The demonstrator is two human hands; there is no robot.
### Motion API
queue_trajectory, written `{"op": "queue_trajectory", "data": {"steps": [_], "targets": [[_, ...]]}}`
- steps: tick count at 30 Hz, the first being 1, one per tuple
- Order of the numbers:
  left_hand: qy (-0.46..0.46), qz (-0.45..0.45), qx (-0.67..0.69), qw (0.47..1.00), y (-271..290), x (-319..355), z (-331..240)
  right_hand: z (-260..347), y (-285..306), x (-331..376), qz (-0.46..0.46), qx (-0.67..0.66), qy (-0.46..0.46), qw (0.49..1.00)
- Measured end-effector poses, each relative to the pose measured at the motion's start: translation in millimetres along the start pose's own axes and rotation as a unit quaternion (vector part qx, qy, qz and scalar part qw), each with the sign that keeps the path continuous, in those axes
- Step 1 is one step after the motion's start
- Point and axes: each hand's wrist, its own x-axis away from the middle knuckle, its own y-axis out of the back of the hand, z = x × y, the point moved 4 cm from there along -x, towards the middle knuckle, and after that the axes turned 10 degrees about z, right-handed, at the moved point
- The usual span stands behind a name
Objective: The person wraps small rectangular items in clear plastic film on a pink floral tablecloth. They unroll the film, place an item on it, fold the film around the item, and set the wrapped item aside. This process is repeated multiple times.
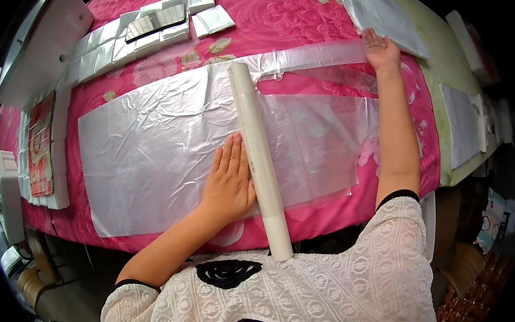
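A long white roll (260, 155) lies across a sheet of silvery translucent plastic film (153, 145) spread over a pink flowered cloth (294, 13). My left hand (229, 181) lies flat on the film, fingers together, its edge against the roll's left side. My right hand (380, 48) is stretched far out, palm down, pressing the film's upper right corner beside another silvery sheet (378, 6). Right of the roll the film (322, 138) is clearer and lets the pink cloth show through.
Several small folded silvery packets (133, 37) lie in rows at the far left, with a dark-striped one on top. White foam pieces (43, 45) and a red printed sheet (40, 148) sit at the left. A pale green surface (444, 67) bears more film at the right.
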Motion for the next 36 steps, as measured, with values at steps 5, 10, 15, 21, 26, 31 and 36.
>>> {"op": "queue_trajectory", "data": {"steps": [5,10,15,21,26,31,36], "targets": [[-0.004,0.0,0.012,1.0,2.9,-0.4,-1.7,126.6,50.9,-31.8,-0.061,0.049,0.11,0.991],[-0.011,-0.022,0.0,1.0,1.3,1.6,-1.8,157.2,37.3,-27.4,-0.032,0.093,0.109,0.989],[0.006,-0.029,-0.021,0.999,0.4,5.5,2.9,62.1,-71.8,36.8,0.066,0.167,0.085,0.98],[-0.008,-0.048,-0.022,0.999,0.2,0.4,0.9,-5.9,-112.0,105.6,0.135,0.384,0.107,0.907],[-0.01,-0.054,-0.019,0.998,-0.5,0.6,2.1,-125.5,-90.6,191.2,0.2,0.558,-0.128,0.795],[-0.016,-0.063,-0.009,0.998,3.4,2.5,0.0,-184.9,-90.1,222.4,0.234,0.505,-0.297,0.776],[-0.013,-0.057,-0.029,0.998,0.0,1.6,0.7,-193.9,-112.7,192.8,0.213,0.377,-0.295,0.852]]}}
